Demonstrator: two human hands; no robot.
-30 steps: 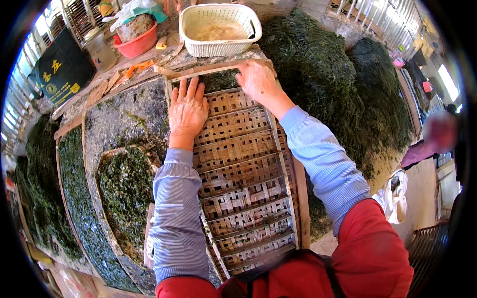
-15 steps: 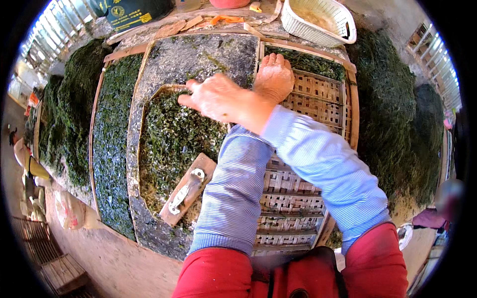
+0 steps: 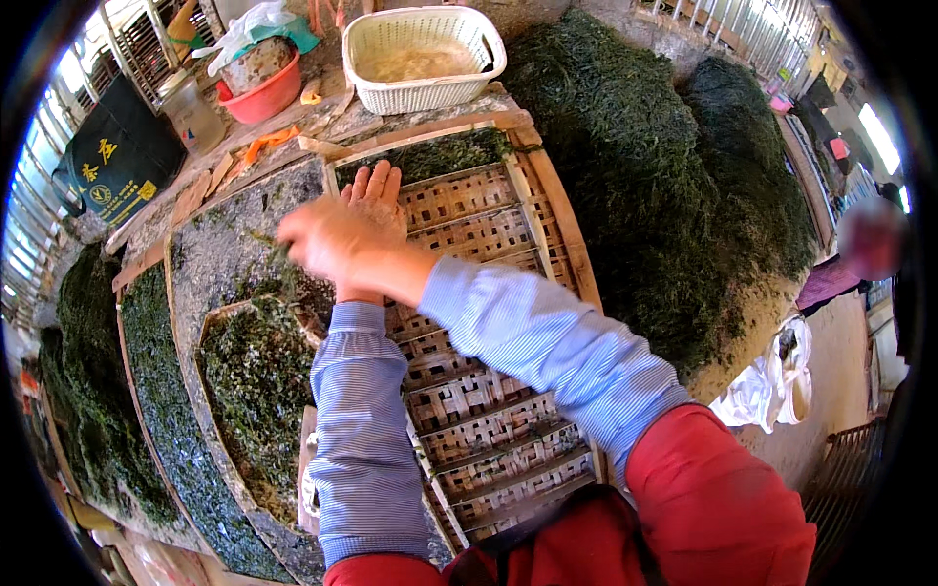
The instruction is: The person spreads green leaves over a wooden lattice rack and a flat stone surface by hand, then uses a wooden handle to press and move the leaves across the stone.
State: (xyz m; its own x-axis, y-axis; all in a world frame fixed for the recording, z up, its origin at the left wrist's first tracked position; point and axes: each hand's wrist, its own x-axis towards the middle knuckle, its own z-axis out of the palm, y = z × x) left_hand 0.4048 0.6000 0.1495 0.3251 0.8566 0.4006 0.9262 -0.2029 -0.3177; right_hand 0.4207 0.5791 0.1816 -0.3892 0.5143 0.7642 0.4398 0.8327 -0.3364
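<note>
My left hand (image 3: 379, 203) rests flat with fingers stretched at the far left part of a woven bamboo rack (image 3: 459, 337), beside a strip of dark green seaweed (image 3: 445, 159). Across my left wrist reaches my right hand (image 3: 337, 239), smeared by motion over a grey, grit-covered board (image 3: 220, 215). Some green shows at its fingertips, but whether they grip it I cannot make out. Left of my left forearm, chopped seaweed (image 3: 256, 376) lies in a thin-rimmed container (image 3: 198, 361). A wooden block with a metal handle (image 3: 308, 469) leans there, partly hidden by my sleeve.
A large heap of seaweed (image 3: 625, 186) lies to the right, another (image 3: 93, 381) at the far left. Behind the rack stand a white plastic basket (image 3: 425, 100), a red basin (image 3: 266, 98) and a dark bag (image 3: 117, 156). White bags (image 3: 767, 376) hang at right, near a person (image 3: 831, 281).
The view has swung right, so the rack and heap appear further left. My right hand has drawn back across my left wrist; my left hand stays at the rack's far left corner.
</note>
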